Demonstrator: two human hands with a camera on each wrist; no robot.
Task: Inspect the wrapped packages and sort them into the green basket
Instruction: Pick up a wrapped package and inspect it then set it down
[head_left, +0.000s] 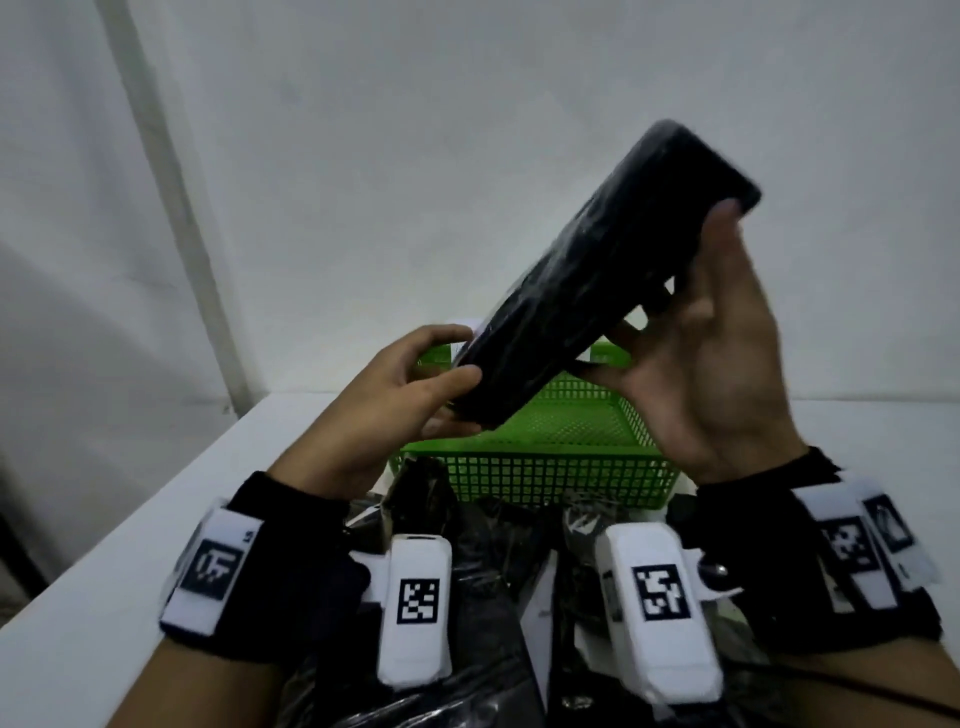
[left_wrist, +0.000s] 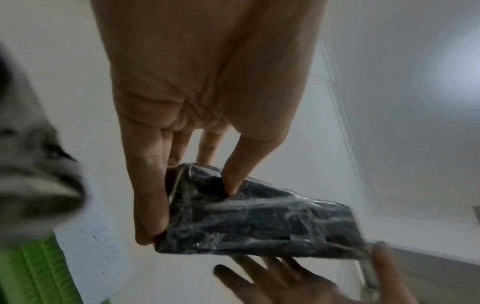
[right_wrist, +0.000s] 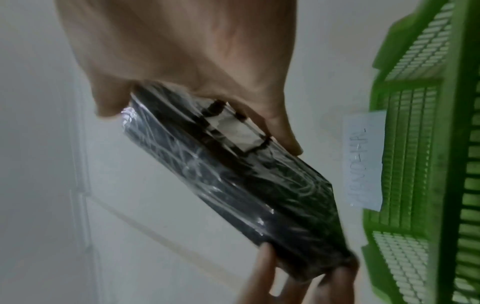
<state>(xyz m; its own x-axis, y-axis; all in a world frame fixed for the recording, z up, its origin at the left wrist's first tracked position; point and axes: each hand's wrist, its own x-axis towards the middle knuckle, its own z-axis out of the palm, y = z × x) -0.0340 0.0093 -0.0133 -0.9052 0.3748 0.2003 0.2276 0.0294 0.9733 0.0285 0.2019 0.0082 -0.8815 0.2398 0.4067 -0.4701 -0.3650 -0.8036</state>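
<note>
A long package in black wrap (head_left: 587, 280) hangs tilted in the air above the green mesh basket (head_left: 545, 478). My left hand (head_left: 457, 374) pinches its lower left end between thumb and fingers. My right hand (head_left: 680, 280) holds the raised right end, thumb on one side and fingers curled behind. The left wrist view shows that package (left_wrist: 259, 222) gripped by my left hand (left_wrist: 191, 212). In the right wrist view the same package (right_wrist: 233, 185) carries a pale label under the film, my right hand (right_wrist: 198, 129) grips it, and the basket (right_wrist: 428, 144) is at the right.
Several more black-wrapped packages (head_left: 483, 571) lie piled on the white table (head_left: 130, 545) between my wrists, just in front of the basket. A white paper label (right_wrist: 363, 164) with handwriting lies beside the basket. A pale wall stands behind the table.
</note>
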